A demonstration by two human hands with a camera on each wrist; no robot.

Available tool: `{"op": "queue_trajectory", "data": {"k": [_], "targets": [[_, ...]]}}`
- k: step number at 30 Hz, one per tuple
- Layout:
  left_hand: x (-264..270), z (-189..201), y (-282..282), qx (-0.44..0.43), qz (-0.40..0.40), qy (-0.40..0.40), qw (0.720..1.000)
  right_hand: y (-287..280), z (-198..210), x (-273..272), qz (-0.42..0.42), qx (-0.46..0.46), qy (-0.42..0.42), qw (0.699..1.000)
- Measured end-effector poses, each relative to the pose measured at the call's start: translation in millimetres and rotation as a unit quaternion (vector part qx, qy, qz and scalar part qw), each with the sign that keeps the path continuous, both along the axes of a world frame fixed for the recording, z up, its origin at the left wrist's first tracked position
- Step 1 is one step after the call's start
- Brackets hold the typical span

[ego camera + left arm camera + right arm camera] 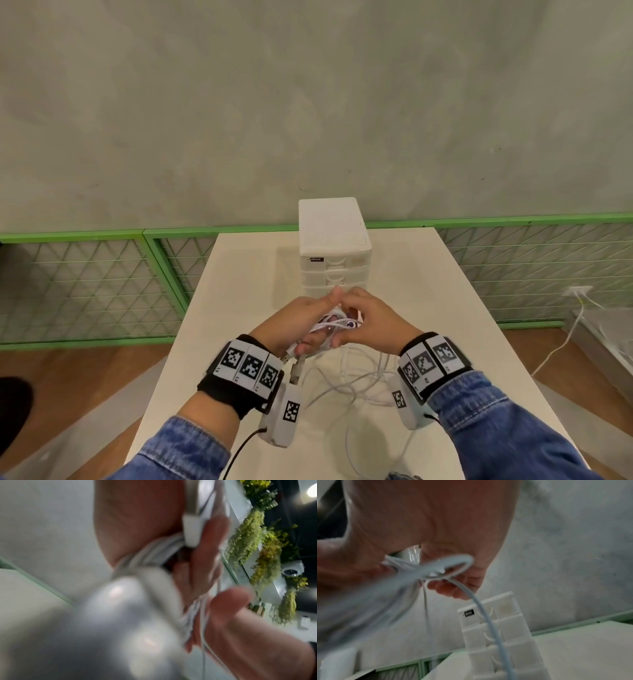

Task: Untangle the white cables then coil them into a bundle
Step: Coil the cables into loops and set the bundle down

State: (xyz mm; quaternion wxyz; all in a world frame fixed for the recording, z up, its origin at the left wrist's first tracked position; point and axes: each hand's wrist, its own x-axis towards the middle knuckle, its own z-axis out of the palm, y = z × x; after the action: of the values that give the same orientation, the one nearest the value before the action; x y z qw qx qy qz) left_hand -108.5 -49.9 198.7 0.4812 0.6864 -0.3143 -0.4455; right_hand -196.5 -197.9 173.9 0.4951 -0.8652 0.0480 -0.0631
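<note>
White cables (334, 325) sit bunched between the two hands above the table (239, 274) — thin, glossy strands wound into a small wad, with a dark-dotted connector showing at the wad's right end. From the left wrist view the strands wrap as a tight band across the palm, and a white plug (192, 527) lies against the fingers (211, 545), which curl round the band; much of that picture is blurred. The left hand (301, 322) grips the wad with its thumb along the near side and its index finger pointing up toward the drawer box (334, 246). The right hand (370, 318) meets it from the other side, its fingers bent in and pinching the strands; the right wrist view shows a loop of cable (453, 566) hanging below the bent fingers (450, 588), one strand dropping down in front of the box. Below the hands, loose cable trails down and spreads in slack, crossing loops on the table between the wrists, reaching toward the near edge. Both wrists carry black bands with square markers — each with a white camera pod beneath — and denim sleeves (496, 421) cover the forearms, which angle inward so that the hands meet at the middle, just in front of the box.
</note>
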Motion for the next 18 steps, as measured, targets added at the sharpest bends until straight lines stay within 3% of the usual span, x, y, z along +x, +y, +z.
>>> {"op": "queue_trajectory", "data": {"k": [7,10,14,18], "targets": [[-2.8,10.2,-3.2,-0.048,0.001,0.018,0.999,4.8,-0.4,0.6,0.034,0.113,0.003,0.993],[-1.5,12.0,-0.2,-0.057,-0.006,0.016,0.998,3.3,2.0,4.5,0.021,0.096,-0.005,0.995],[-0.9,14.0,1.6,-0.049,-0.003,-0.049,0.998,-0.6,6.5,6.2,0.004,0.068,0.006,0.998],[0.4,11.3,1.4,-0.09,0.057,-0.061,0.992,-3.7,11.8,3.6,-0.012,0.064,0.003,0.998]]}}
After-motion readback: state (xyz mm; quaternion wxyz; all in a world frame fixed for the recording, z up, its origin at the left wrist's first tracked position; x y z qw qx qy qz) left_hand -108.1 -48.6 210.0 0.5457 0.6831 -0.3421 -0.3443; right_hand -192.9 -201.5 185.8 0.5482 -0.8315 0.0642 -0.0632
